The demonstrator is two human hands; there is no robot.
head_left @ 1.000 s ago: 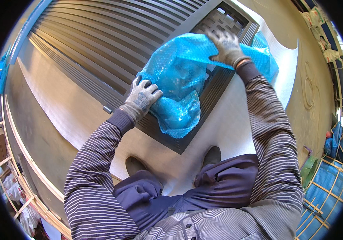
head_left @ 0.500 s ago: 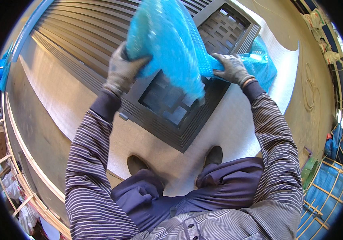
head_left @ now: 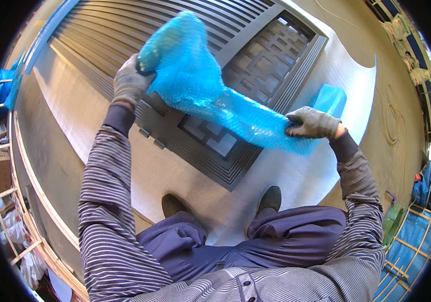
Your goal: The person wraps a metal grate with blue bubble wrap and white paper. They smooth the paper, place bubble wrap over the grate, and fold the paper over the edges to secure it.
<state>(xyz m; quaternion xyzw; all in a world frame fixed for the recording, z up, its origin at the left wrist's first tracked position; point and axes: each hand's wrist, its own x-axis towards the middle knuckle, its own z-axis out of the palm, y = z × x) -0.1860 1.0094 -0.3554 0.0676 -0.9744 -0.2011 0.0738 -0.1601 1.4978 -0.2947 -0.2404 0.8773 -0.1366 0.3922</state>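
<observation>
A length of blue bubble wrap (head_left: 225,108) stretches between my two gloved hands, bunched at the left and narrower toward the right. My left hand (head_left: 131,83) is closed on its bulky end. Gripping the other end is my right hand (head_left: 313,123), fingers curled round the film. Beneath it lies a dark grey metal gate panel (head_left: 215,168), with slats at the far left and cut-out lattice sections. The wrap hides part of the lattice. Beyond my right hand, another blue piece of wrap (head_left: 330,99) rests by the panel's right edge.
White foam sheeting (head_left: 296,171) spreads under the panel, its right edge curling up. My shoes (head_left: 269,198) stand on it close to the panel's corner. A wooden frame (head_left: 39,196) runs along the left. A coiled cord (head_left: 391,121) and a blue slatted crate (head_left: 411,246) are at the right.
My hands have moved apart, the left one leftward and the right one rightward. The bubble wrap has lowered and now stretches sideways between them.
</observation>
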